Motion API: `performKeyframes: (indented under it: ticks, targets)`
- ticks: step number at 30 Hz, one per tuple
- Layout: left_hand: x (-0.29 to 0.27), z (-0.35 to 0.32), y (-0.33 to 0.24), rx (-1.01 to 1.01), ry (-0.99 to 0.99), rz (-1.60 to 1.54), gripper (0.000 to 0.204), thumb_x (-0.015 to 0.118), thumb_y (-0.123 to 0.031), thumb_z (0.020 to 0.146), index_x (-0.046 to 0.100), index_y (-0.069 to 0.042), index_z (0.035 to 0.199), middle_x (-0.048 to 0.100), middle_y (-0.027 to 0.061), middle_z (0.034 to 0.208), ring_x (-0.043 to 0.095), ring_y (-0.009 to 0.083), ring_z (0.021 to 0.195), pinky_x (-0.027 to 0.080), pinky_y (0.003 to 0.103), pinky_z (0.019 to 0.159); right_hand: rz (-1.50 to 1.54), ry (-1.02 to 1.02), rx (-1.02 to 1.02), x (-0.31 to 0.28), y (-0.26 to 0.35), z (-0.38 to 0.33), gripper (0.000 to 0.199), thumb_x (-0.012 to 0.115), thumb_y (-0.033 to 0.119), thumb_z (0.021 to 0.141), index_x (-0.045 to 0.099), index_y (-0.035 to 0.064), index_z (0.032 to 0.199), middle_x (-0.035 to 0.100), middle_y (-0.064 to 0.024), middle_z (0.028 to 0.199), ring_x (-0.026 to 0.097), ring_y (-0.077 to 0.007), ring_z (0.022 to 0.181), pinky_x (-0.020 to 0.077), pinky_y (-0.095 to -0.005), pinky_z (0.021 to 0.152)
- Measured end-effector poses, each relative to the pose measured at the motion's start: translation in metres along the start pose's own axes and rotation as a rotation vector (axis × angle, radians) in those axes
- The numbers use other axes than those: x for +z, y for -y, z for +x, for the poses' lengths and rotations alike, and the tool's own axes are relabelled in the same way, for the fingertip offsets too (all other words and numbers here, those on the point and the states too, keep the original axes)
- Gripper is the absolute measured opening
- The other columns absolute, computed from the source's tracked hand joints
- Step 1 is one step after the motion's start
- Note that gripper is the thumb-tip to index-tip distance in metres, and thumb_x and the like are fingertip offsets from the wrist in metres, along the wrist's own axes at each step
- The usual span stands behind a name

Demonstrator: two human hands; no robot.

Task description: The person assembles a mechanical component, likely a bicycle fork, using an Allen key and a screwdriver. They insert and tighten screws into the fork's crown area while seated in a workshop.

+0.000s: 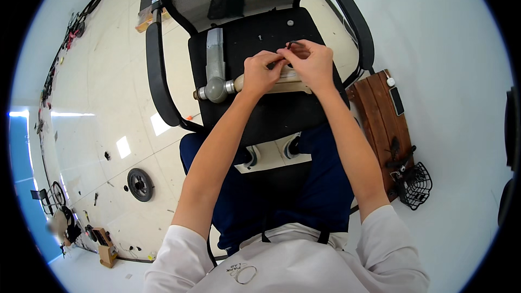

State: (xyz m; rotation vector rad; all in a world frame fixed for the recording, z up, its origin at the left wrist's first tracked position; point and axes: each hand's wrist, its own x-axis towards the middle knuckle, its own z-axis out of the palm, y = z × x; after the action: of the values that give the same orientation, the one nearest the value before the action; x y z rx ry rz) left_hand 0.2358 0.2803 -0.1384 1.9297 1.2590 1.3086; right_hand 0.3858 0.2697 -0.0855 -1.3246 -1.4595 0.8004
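Both hands meet over the black chair seat (271, 119) in front of me. My right hand (313, 65) is closed, pinching a small dark bent piece (293, 44) that looks like a hex key. My left hand (263, 71) has its fingers pinched together and touches the right fingertips; what they hold is hidden. Beneath the hands lies a beige elongated part (290, 85), joined through a metal ring to a grey rounded joint (216, 91) with a flat grey arm (215, 49). Farther back on the seat are a small screw-like piece (260, 37) and a small round metal piece (290, 23).
Chair armrests (158, 70) (353, 24) flank the seat. At right, a brown wooden board (377, 111) bears a phone (397, 101), near a black wire basket (417, 187). A small wheel (140, 185) lies on the floor at left. Another person (58, 225) is at the far left.
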Motion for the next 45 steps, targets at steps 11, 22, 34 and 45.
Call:
performKeyframes:
  ticks: [11,22,34,45]
  targets:
    - [-0.014,0.005,-0.001,-0.004,0.185,-0.084,0.016,0.073,-0.007,0.084,0.076,-0.002,0.099,0.075,0.0152,0.09,0.073,0.026,0.081,0.055,0.033,0.076,0.11,-0.099,-0.054,0.011,-0.003,-0.005,0.014,0.076,0.006,0.085,0.075,-0.0064,0.093,0.075,-0.0106,0.079,0.071,-0.0123,0.071,0.0547,-0.0239,0.066]
    - [-0.017,0.011,0.014,-0.093,0.281,-0.037,0.016,0.076,-0.012,0.083,0.078,-0.004,0.097,0.074,0.0149,0.088,0.072,0.0286,0.078,0.055,0.034,0.072,0.25,0.36,0.069,-0.004,-0.013,0.023,0.021,0.065,0.002,0.094,0.07,-0.0064,0.113,0.075,-0.0131,0.105,0.072,-0.0166,0.097,0.0571,-0.0297,0.089]
    - [0.018,-0.006,0.002,-0.025,-0.094,-0.005,0.014,0.075,-0.006,0.077,0.077,-0.003,0.091,0.074,0.014,0.084,0.071,0.0288,0.079,0.055,0.037,0.075,0.263,-0.224,0.098,0.029,-0.02,0.0,0.017,0.074,0.006,0.088,0.074,-0.0082,0.099,0.075,-0.0135,0.089,0.073,-0.0154,0.082,0.0585,-0.0248,0.07]
    - [-0.012,0.014,0.02,-0.212,0.24,-0.114,0.019,0.075,-0.011,0.084,0.077,-0.001,0.101,0.076,0.0152,0.085,0.071,0.0145,0.074,0.053,0.028,0.07,0.227,0.344,0.055,0.007,-0.021,0.036,0.025,0.062,0.002,0.096,0.068,-0.0072,0.118,0.074,-0.0156,0.105,0.072,-0.018,0.099,0.0581,-0.0296,0.086]
